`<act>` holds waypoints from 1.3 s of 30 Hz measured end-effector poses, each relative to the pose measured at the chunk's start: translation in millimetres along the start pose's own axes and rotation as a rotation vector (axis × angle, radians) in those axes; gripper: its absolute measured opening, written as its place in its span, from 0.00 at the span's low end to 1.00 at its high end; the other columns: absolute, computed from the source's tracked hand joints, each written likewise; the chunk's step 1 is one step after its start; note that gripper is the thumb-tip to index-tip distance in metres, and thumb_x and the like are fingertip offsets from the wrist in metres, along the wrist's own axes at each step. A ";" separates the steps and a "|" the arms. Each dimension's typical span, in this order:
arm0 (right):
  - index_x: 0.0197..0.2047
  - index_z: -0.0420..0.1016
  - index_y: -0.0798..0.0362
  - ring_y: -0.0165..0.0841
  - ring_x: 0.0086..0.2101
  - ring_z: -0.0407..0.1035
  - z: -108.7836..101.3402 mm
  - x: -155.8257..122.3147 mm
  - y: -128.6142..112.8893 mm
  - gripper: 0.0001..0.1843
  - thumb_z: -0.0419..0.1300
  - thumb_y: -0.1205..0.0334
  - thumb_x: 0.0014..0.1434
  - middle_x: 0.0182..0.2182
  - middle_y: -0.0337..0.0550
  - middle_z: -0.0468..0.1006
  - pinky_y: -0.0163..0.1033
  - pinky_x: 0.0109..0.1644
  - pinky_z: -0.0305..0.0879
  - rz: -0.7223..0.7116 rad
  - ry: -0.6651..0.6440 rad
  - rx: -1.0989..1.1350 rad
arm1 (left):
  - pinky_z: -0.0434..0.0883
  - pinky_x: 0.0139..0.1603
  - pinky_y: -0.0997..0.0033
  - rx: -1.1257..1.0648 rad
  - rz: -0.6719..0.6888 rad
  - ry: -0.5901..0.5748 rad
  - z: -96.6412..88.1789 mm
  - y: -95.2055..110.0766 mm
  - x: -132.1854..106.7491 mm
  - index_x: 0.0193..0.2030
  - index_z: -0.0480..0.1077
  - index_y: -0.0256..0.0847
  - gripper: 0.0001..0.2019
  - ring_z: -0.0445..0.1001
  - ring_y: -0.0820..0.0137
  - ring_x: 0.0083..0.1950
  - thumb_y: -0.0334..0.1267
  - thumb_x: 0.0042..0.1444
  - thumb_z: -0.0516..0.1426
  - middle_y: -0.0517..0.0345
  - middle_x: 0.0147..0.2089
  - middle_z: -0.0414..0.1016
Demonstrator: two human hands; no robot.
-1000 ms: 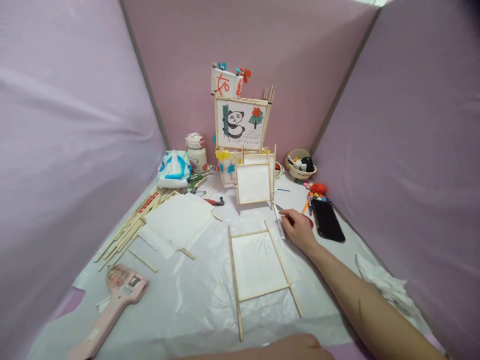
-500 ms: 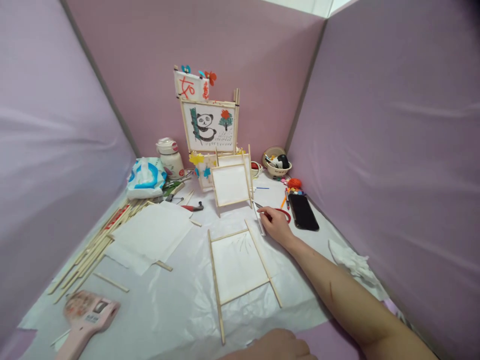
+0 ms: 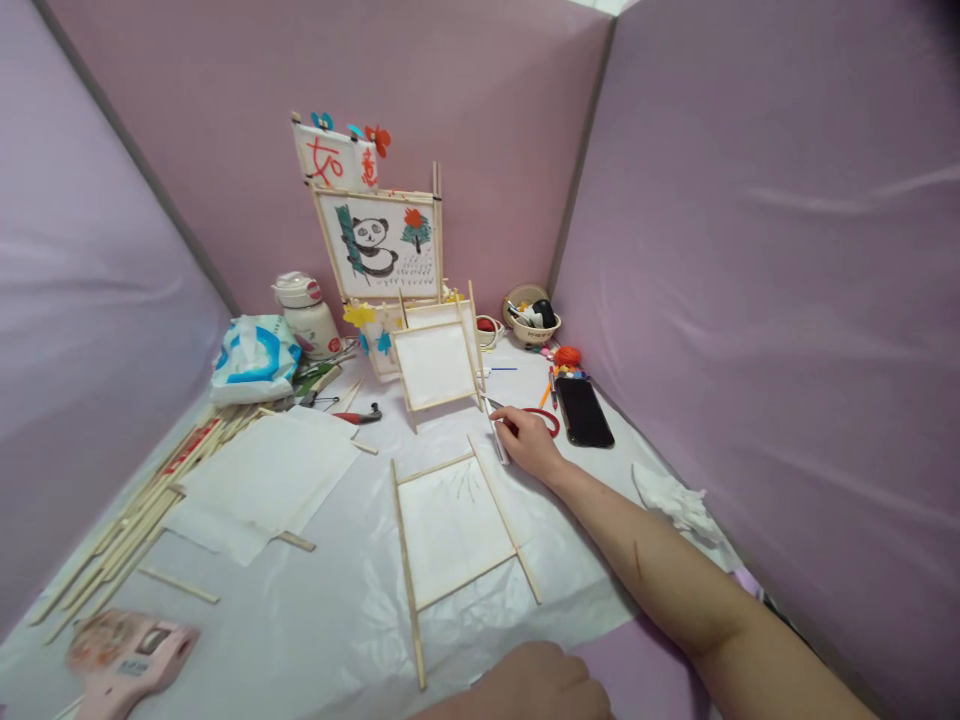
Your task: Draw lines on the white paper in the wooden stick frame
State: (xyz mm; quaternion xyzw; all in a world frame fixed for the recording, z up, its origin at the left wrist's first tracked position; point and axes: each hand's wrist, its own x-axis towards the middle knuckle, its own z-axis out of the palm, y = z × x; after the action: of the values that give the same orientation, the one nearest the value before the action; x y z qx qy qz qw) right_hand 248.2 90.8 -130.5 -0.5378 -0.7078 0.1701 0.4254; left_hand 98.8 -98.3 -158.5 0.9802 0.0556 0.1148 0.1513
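Observation:
My right hand [image 3: 529, 442] reaches across the white sheet and lies on red-handled scissors [image 3: 546, 421], fingers curled at them beside a narrow white strip [image 3: 498, 441]. Just left of it a flat wooden-stick frame with white paper [image 3: 450, 520] lies on the table, faint pencil lines near its top. My left hand [image 3: 529, 685] shows only as its back at the bottom edge, near the frame's lower end; its fingers are hidden. A small upright paper frame [image 3: 435, 365] stands behind the scissors.
A panda-painted lantern [image 3: 379, 245] stands at the back. A black phone [image 3: 583, 412], a bowl [image 3: 532, 318] and crumpled tissue [image 3: 675, 500] lie on the right. On the left are loose sticks [image 3: 135, 510], paper sheets [image 3: 262, 480], a wipes pack [image 3: 251, 355], a bottle [image 3: 304, 315] and a pink glue gun [image 3: 124, 655]. Purple walls enclose the table.
The view has swung to the right, so everything sits further left in the picture. My right hand stays on the scissors; more of my left hand shows at the bottom.

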 end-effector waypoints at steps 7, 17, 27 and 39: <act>0.42 0.78 0.53 0.31 0.26 0.66 -0.6 0.4 -0.6 0.12 0.54 0.66 0.60 0.26 0.38 0.76 0.35 0.34 0.59 -0.006 -0.013 -0.002 | 0.57 0.27 0.72 0.004 -0.052 0.035 11.1 -3.8 10.2 0.40 0.65 0.42 0.11 0.71 0.72 0.35 0.46 0.69 0.52 0.60 0.37 0.74; 0.41 0.78 0.52 0.32 0.26 0.67 -0.5 -0.1 1.3 0.12 0.53 0.66 0.60 0.26 0.38 0.77 0.35 0.33 0.59 -0.009 -0.018 -0.003 | 0.55 0.23 0.74 -0.062 -0.119 -0.097 14.1 -4.9 12.1 0.35 0.68 0.42 0.15 0.69 0.73 0.25 0.47 0.70 0.50 0.64 0.26 0.72; 0.41 0.78 0.52 0.32 0.26 0.67 -0.5 0.2 1.5 0.12 0.54 0.66 0.60 0.26 0.38 0.77 0.36 0.34 0.60 -0.012 0.005 0.011 | 0.59 0.26 0.73 -0.038 -0.115 -0.131 8.5 -4.0 4.3 0.42 0.71 0.43 0.13 0.73 0.71 0.28 0.45 0.71 0.49 0.61 0.30 0.76; 0.43 0.76 0.52 0.33 0.34 0.70 -1.0 60.2 1.2 0.12 0.54 0.59 0.61 0.40 0.45 0.79 0.39 0.43 0.65 0.004 0.131 0.053 | 0.53 0.21 0.72 -0.044 -0.161 -0.257 23.2 -9.3 15.4 0.38 0.71 0.42 0.16 0.71 0.68 0.24 0.52 0.67 0.52 0.60 0.26 0.75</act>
State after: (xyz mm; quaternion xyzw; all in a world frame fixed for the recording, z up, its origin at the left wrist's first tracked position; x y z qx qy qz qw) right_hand 246.2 145.5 -105.5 -0.5376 -0.6726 0.1539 0.4847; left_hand 118.6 -93.9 -179.7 0.9757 0.1116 -0.0229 0.1872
